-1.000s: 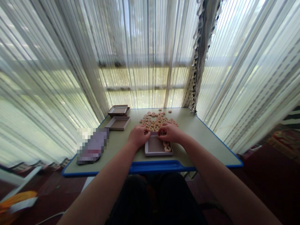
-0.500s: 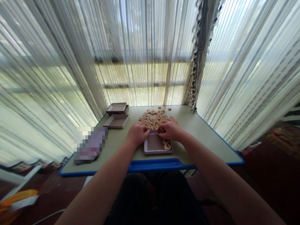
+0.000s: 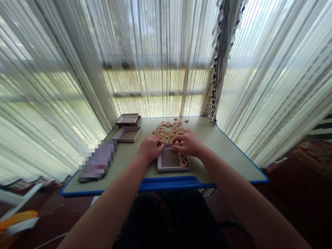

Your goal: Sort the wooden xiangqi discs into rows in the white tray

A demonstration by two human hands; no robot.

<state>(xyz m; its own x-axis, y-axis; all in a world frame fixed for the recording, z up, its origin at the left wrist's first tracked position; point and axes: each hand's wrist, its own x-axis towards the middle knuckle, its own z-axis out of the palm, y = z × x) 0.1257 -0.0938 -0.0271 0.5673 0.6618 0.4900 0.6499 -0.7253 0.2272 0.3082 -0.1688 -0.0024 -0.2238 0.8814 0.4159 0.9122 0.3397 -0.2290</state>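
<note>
A shallow cardboard box (image 3: 168,161) lies open at the near edge of the table. Inside, round wooden Chinese chess pieces (image 3: 183,163) with dark characters line its right side. My left hand (image 3: 151,150) has its fingers closed on the box's far left corner. Over the far right part of the box, my right hand (image 3: 188,144) is curled, thumb and fingers pinching a chess piece that is mostly hidden. Just beyond the box, many loose pieces (image 3: 161,132) lie spread out, some hidden behind my right hand.
On the pale green table (image 3: 223,159) with blue edging, an open shallow box (image 3: 129,135) stands at the left, with a darker box (image 3: 127,119) behind it. A blurred purple item (image 3: 98,162) lies at the left edge. Sheer curtains (image 3: 155,83) hang behind the table.
My right thumb and fingers have shifted slightly over the box, showing more of the pieces along its right side. My left hand stays at the corner. The view has moved a little.
</note>
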